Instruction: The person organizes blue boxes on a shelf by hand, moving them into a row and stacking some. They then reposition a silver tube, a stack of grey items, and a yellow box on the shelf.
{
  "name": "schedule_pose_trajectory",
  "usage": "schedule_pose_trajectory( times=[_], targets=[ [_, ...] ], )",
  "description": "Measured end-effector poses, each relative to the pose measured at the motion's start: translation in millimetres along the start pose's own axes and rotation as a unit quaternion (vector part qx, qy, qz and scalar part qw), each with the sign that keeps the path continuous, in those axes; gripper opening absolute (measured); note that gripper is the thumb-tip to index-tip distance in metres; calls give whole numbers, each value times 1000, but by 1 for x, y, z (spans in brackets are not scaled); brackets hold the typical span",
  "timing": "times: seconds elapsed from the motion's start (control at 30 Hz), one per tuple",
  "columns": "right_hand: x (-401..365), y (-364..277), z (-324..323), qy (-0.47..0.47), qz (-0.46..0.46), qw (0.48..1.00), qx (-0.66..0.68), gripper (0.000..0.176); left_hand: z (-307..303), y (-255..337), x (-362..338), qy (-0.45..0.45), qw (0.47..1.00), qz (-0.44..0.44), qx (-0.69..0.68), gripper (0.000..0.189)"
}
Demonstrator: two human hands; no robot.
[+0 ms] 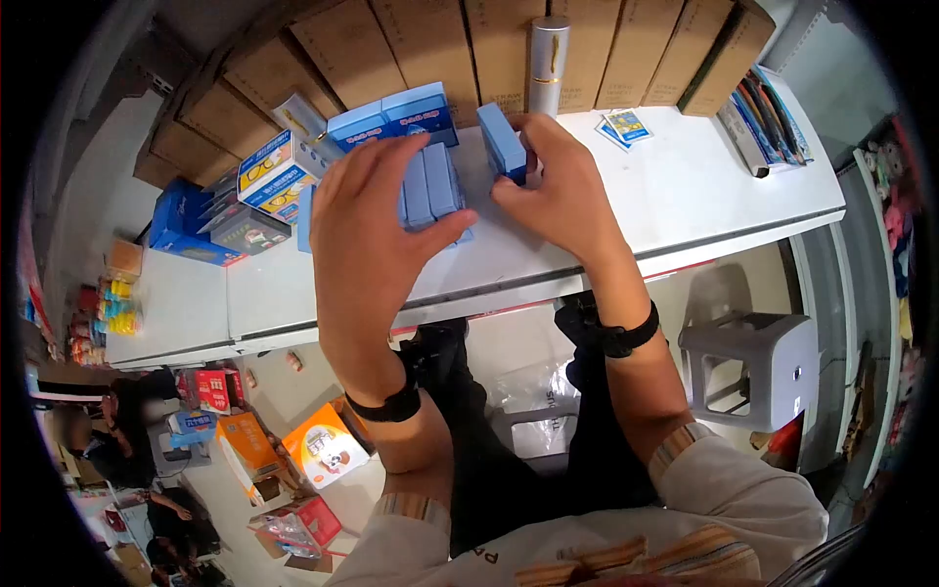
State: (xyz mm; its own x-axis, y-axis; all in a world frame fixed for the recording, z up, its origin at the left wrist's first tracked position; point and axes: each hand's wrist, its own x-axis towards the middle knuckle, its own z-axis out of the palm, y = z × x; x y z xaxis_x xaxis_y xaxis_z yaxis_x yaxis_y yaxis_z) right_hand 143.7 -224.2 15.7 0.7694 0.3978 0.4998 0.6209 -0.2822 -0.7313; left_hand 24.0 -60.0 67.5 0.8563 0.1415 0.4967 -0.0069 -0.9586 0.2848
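Several small blue boxes (431,186) stand side by side in a row on the white counter (685,210). My left hand (370,220) curves around this row, with its thumb by the near end and its fingers by the far end. The palm hides part of the row. Just to the right, my right hand (559,186) pinches a single small blue box (502,140) between thumb and fingers, tilted and apart from the row. Behind the row sit larger blue packs with red lettering (393,114).
Brown cartons (430,49) line the counter's back. A silver cylinder (548,68) stands before them, with small cards (624,127) to its right. Boxes with glasses pictures (279,176) are at left. A grey stool (751,367) and an orange-white carton (328,445) stand below; people sit at lower left.
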Motion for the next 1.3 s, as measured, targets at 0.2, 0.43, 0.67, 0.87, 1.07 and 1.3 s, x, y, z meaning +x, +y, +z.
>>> schedule_pose_trajectory(
  times=[0.2, 0.43, 0.67, 0.87, 1.07, 1.3],
  targets=[
    [2, 12, 3, -49, 34, 996, 71, 34, -11, -1, -3, 81, 996, -47, -3, 56],
    [-1, 5, 14, 18, -7, 999, 38, 44, 13, -63, -36, 292, 931, -180, -128, 25],
    [0, 15, 20, 22, 3, 998, 58, 41, 26, -93, -62, 326, 901, -216, -188, 23],
    [2, 14, 20, -13, 32, 994, 101, 36, 31, -101, -70, 302, 888, -284, -200, 29],
    [9, -6, 23, 38, 31, 995, -87, 38, 35, -108, -74, 318, 892, -255, -195, 24],
    [12, -2, 41, 88, -28, 987, -128, 36, 30, -99, -72, 299, 896, -273, -184, 20]
  ],
)
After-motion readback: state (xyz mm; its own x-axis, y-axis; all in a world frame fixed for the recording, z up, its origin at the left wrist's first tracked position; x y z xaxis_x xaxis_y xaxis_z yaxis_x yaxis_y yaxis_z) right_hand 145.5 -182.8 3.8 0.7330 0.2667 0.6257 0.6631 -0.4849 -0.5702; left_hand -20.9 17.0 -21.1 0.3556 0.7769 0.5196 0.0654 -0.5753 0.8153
